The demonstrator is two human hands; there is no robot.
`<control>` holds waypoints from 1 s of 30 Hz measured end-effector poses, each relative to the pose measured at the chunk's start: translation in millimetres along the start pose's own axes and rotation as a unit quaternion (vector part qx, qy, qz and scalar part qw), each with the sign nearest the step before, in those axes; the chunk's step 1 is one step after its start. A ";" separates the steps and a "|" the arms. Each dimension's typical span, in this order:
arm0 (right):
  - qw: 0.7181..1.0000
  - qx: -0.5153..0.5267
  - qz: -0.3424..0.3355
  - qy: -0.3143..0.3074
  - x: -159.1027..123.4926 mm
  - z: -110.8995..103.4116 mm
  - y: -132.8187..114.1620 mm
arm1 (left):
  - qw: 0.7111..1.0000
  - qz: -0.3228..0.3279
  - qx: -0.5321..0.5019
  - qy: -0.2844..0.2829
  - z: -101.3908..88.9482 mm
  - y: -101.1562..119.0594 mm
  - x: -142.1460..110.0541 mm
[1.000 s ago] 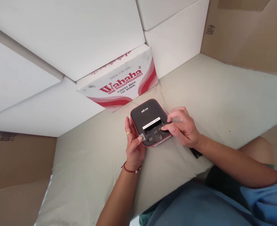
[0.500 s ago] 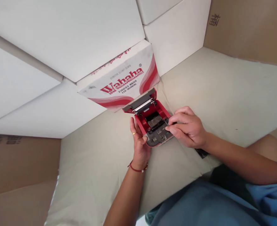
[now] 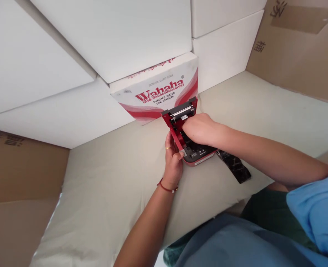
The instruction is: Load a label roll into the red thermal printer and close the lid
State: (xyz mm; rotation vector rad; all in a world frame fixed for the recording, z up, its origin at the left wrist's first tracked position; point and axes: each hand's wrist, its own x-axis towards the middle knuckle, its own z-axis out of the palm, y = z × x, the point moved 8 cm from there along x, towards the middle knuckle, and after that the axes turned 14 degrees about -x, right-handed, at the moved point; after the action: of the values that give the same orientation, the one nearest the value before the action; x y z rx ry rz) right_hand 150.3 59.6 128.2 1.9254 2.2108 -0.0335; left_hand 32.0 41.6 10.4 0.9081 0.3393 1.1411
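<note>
A small red and black label printer (image 3: 197, 152) lies on a pale cloth, its lid (image 3: 184, 108) swung up and open. My left hand (image 3: 173, 163) grips the printer's left side, thumb on the front corner. My right hand (image 3: 199, 128) reaches down into the open paper bay; its fingertips are hidden inside, so what they hold cannot be seen.
A white and red Wahaha water carton (image 3: 160, 92) stands right behind the printer among white foam blocks (image 3: 111, 37). Brown cardboard boxes sit at far right (image 3: 300, 48) and at left (image 3: 19, 174). A dark strip (image 3: 235, 167) lies on the cloth (image 3: 264, 107) under my right forearm.
The printer's lid went from closed to fully open. My right hand moved from the front panel into the open bay. My left hand kept its grip on the side.
</note>
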 end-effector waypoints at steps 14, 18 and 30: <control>0.994 0.110 0.014 -0.008 -87.2 -37.6 96.6 | 1.000 0.007 -0.008 -0.012 1.2 0.9 2.6; 0.979 0.143 0.052 -0.132 -112.5 28.5 174.1 | 1.000 0.001 -0.002 -0.014 1.1 0.1 2.6; 0.976 0.200 -0.027 -0.083 -109.0 95.1 97.6 | 1.000 -0.012 0.003 0.011 0.9 3.4 2.1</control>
State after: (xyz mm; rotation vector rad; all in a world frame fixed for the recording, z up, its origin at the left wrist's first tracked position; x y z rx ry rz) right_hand 273.3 -47.2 65.7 1.9606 2.2704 -0.6716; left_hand 31.4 43.4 14.0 0.8955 0.3704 1.1283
